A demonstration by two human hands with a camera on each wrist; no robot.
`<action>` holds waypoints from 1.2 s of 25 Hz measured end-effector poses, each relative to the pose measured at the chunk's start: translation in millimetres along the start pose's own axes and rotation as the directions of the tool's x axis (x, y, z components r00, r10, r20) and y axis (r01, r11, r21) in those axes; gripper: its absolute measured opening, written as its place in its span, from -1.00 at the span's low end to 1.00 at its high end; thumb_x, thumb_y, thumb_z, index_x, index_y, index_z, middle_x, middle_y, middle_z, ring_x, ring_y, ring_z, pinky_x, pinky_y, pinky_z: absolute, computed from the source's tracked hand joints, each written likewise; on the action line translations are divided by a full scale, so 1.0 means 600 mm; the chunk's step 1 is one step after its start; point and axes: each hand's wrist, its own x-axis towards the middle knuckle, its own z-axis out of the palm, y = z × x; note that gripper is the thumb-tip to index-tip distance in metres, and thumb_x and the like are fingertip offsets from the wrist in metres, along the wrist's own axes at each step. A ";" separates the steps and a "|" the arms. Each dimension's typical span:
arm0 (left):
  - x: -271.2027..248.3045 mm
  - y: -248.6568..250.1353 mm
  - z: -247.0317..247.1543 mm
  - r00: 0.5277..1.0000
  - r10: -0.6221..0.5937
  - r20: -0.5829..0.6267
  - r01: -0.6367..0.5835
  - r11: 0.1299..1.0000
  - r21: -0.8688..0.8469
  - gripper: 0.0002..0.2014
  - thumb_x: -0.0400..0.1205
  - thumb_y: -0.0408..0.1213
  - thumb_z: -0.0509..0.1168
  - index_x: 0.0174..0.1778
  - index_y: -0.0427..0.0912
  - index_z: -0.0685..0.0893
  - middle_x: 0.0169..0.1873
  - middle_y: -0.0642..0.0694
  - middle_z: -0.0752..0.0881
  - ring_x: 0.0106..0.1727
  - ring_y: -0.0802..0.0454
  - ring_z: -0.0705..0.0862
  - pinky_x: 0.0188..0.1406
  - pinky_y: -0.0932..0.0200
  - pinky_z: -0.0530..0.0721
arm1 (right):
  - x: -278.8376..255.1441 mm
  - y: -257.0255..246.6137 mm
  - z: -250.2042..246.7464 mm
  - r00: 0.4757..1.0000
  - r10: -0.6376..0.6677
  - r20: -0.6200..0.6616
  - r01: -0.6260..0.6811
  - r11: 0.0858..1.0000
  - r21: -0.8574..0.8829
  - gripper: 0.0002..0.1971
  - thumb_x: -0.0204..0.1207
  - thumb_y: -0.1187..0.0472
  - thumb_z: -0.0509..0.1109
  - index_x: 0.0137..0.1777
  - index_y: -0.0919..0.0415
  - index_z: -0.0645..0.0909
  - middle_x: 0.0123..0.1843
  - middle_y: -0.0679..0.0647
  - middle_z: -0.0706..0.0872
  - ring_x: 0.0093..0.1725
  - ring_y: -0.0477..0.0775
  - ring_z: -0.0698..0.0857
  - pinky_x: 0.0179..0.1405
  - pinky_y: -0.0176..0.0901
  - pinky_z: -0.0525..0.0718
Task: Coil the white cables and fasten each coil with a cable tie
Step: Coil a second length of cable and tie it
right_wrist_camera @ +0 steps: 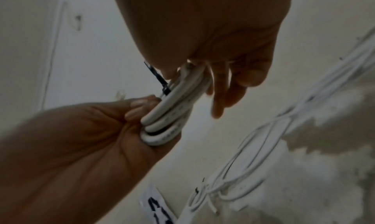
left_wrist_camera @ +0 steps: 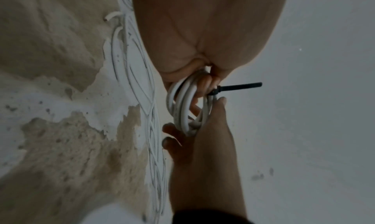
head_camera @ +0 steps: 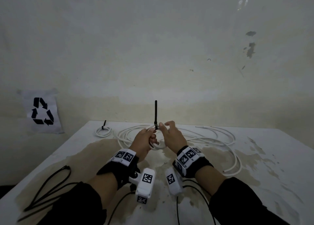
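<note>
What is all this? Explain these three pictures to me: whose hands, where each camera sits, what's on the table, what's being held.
There is no machine here: a person works with bare hands and wears cameras. The wide picture comes from a head camera looking down. The white boxes strapped at the wrists are the other two cameras, each looking along its own hand.

The left hand grips a coil of white cable with a black tie round it, tail sticking up. The right hand has its fingers at the tie's head; whether they pinch it I cannot tell.

On the table lie loose cables, a tied coil at the far left, and black wires near the person. A recycling sign is on the wall.
</note>
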 end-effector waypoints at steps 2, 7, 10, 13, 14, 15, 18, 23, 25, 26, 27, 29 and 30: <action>0.001 0.006 -0.009 0.999 -0.046 0.027 0.047 0.998 -0.030 -0.78 0.76 -0.32 0.06 -0.14 -0.29 0.53 -0.63 0.06 0.40 -0.65 0.18 0.35 -0.38 0.18 0.41 | -0.005 -0.009 0.010 0.995 0.022 0.097 -0.034 0.991 0.130 -0.56 0.66 -0.17 0.07 -0.10 0.18 0.58 -0.28 0.15 0.72 -0.42 0.12 0.63 -0.44 -0.15 0.56; 0.010 0.015 -0.041 0.992 -0.095 -0.086 0.111 0.970 0.215 -0.69 0.76 -0.21 0.07 -0.20 -0.26 0.59 -0.36 -0.16 0.61 -0.32 0.01 0.60 -0.21 0.13 0.58 | 0.018 -0.025 0.038 0.997 0.000 0.077 -0.003 0.999 0.044 -0.59 0.73 0.09 0.03 -0.42 -0.01 0.32 -0.37 0.20 0.58 -0.47 0.13 0.52 -0.47 -0.11 0.53; 0.029 0.015 -0.082 0.992 -0.078 -0.102 0.112 0.914 0.390 -0.73 0.73 -0.19 0.16 -0.04 -0.35 0.61 -0.21 -0.25 0.68 -0.22 -0.07 0.68 -0.32 0.20 0.73 | 0.057 -0.019 0.064 0.985 0.101 0.140 -0.123 0.980 0.158 -0.55 0.70 -0.04 0.06 -0.33 0.23 0.44 -0.41 0.19 0.58 -0.61 0.10 0.45 -0.63 -0.21 0.41; 0.059 0.017 -0.135 0.987 -0.074 -0.140 0.122 0.920 0.373 -0.76 0.72 -0.31 0.19 0.00 -0.46 0.62 -0.19 -0.32 0.68 -0.20 -0.10 0.69 -0.35 0.24 0.78 | 0.100 -0.018 0.107 0.960 0.093 0.264 -0.121 0.988 0.092 -0.43 0.66 -0.23 -0.03 -0.13 0.28 0.53 -0.36 0.14 0.65 -0.61 0.05 0.54 -0.65 -0.28 0.43; 0.069 0.021 -0.152 0.985 -0.053 -0.166 0.115 0.914 0.388 -0.77 0.72 -0.33 0.18 -0.04 -0.46 0.62 -0.18 -0.35 0.67 -0.19 -0.12 0.68 -0.36 0.24 0.79 | 0.116 -0.019 0.123 0.960 0.072 0.270 -0.091 0.994 0.058 -0.40 0.65 -0.26 -0.06 -0.09 0.27 0.53 -0.31 0.15 0.67 -0.55 0.07 0.59 -0.61 -0.25 0.47; 0.084 0.026 -0.174 0.979 -0.026 -0.200 0.104 0.915 0.391 -0.77 0.72 -0.34 0.17 -0.09 -0.45 0.61 -0.17 -0.36 0.66 -0.19 -0.14 0.68 -0.39 0.23 0.79 | 0.134 -0.020 0.141 0.962 0.055 0.266 -0.066 0.997 0.033 -0.40 0.65 -0.27 -0.07 -0.09 0.28 0.52 -0.25 0.19 0.69 -0.48 0.10 0.62 -0.54 -0.20 0.53; 0.128 0.041 -0.242 0.950 0.027 -0.312 0.115 0.897 0.427 -0.74 0.71 -0.38 0.17 -0.25 -0.42 0.62 -0.11 -0.39 0.69 -0.18 -0.21 0.70 -0.20 0.01 0.81 | 0.182 -0.010 0.194 0.954 0.025 0.300 0.010 0.993 -0.115 -0.48 0.64 -0.18 0.13 -0.36 0.25 0.44 -0.33 0.22 0.60 -0.36 0.14 0.53 -0.31 -0.10 0.48; 0.179 0.031 -0.326 0.889 0.079 -0.452 0.141 0.891 0.431 -0.84 0.71 -0.35 0.19 -0.08 -0.39 0.57 -0.18 -0.26 0.69 -0.18 -0.12 0.71 -0.09 0.03 0.77 | 0.223 0.004 0.281 0.884 0.078 0.461 0.205 0.821 -0.532 -0.22 0.35 -0.36 0.39 0.32 0.29 0.50 0.30 0.25 0.56 0.28 0.26 0.55 0.24 0.03 0.51; 0.194 0.022 -0.340 0.879 0.051 -0.473 0.162 0.903 0.399 -0.84 0.72 -0.34 0.18 -0.06 -0.39 0.54 -0.35 -0.18 0.69 -0.19 -0.11 0.70 -0.11 0.10 0.75 | 0.227 0.000 0.305 0.888 0.092 0.451 0.232 0.758 -0.610 -0.02 0.25 -0.49 0.33 0.47 0.27 0.35 0.44 0.27 0.47 0.40 0.27 0.47 0.39 0.13 0.42; 0.203 0.018 -0.345 0.877 0.041 -0.478 0.170 0.905 0.389 -0.83 0.72 -0.33 0.19 -0.08 -0.38 0.55 -0.47 -0.13 0.72 -0.18 -0.13 0.71 -0.10 0.10 0.75 | 0.228 -0.004 0.315 0.886 0.101 0.452 0.241 0.733 -0.636 0.05 0.23 -0.52 0.31 0.53 0.26 0.26 0.49 0.27 0.41 0.46 0.28 0.42 0.46 0.20 0.35; 0.212 0.014 -0.352 0.875 0.042 -0.483 0.175 0.902 0.395 -0.81 0.71 -0.32 0.20 -0.12 -0.39 0.57 -0.56 -0.07 0.73 -0.17 -0.15 0.72 -0.09 0.08 0.75 | 0.230 -0.007 0.324 0.881 0.096 0.463 0.262 0.717 -0.646 0.08 0.25 -0.50 0.32 0.58 0.25 0.16 0.53 0.26 0.36 0.49 0.29 0.38 0.50 0.25 0.28; 0.226 0.014 -0.362 0.867 0.053 -0.496 0.199 0.874 0.442 -0.73 0.68 -0.28 0.24 -0.25 -0.38 0.67 -0.47 -0.18 0.79 -0.11 -0.23 0.75 0.00 -0.07 0.76 | 0.237 -0.012 0.337 0.852 0.076 0.518 0.312 0.722 -0.618 0.03 0.34 -0.34 0.40 0.62 0.24 0.03 0.53 0.26 0.33 0.47 0.31 0.41 0.44 0.22 0.35; 0.230 0.012 -0.366 0.868 0.047 -0.495 0.208 0.870 0.446 -0.69 0.67 -0.26 0.26 -0.31 -0.37 0.71 -0.34 -0.31 0.80 -0.08 -0.28 0.76 0.05 -0.15 0.75 | 0.239 -0.014 0.338 0.837 0.058 0.544 0.314 0.763 -0.565 -0.02 0.41 -0.22 0.43 0.62 0.24 -0.01 0.51 0.29 0.36 0.42 0.32 0.48 0.34 0.17 0.45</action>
